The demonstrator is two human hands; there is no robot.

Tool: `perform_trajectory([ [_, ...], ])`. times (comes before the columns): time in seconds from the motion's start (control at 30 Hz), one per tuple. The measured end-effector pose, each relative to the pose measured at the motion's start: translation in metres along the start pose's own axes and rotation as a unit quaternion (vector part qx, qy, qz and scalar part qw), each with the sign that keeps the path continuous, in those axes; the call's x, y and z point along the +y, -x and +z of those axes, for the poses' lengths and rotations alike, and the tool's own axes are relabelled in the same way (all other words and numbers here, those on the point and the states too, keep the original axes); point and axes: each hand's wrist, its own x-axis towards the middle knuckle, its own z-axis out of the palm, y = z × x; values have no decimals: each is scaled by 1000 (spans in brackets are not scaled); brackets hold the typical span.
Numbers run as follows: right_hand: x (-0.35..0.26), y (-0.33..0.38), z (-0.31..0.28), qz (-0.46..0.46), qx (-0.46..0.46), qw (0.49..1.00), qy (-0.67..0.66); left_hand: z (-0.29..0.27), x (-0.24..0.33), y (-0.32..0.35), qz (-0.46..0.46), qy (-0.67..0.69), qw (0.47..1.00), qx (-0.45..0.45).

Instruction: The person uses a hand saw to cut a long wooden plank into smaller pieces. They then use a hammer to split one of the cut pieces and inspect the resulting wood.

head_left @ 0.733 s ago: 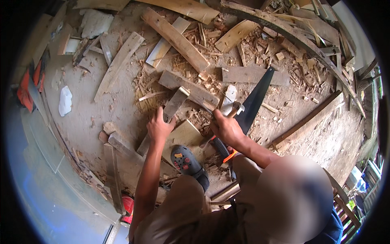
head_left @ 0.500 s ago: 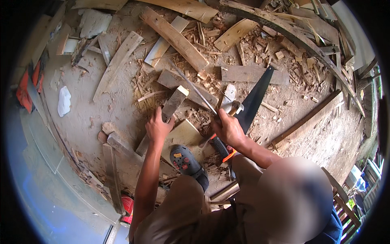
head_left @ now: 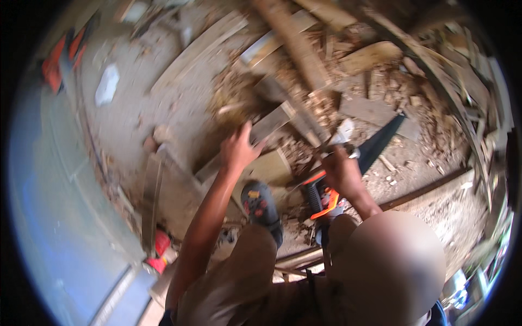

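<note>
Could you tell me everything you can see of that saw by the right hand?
The saw has a long, dark, metal-looking blade that narrows to a tip pointing up and right, and a black-and-orange handle at the lower left. It appears to lie among wood scraps, its far end overlapping a grey board. The right hand hides where blade and handle meet; whether it touches the saw I can't tell. Blur hides any teeth.

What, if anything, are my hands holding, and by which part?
Left hand: a wooden piece, gripped back from its pale end. Blur hides what, if anything, the right hand holds.
</note>
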Motion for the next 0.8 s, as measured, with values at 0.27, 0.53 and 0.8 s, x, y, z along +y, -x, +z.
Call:
perform_trajectory([
  [0.27,6,-60,-60,-92,225,946,213,-12,-1,4,0,71,997,43],
  [0.53,56,-90,-71,-156,246,775,560,-24,-23,85,-99,-14,991,91],
  [0.8,-73,-102,69,-356,-8,783,510,-25,-25,194,-290,2,943,162],
])
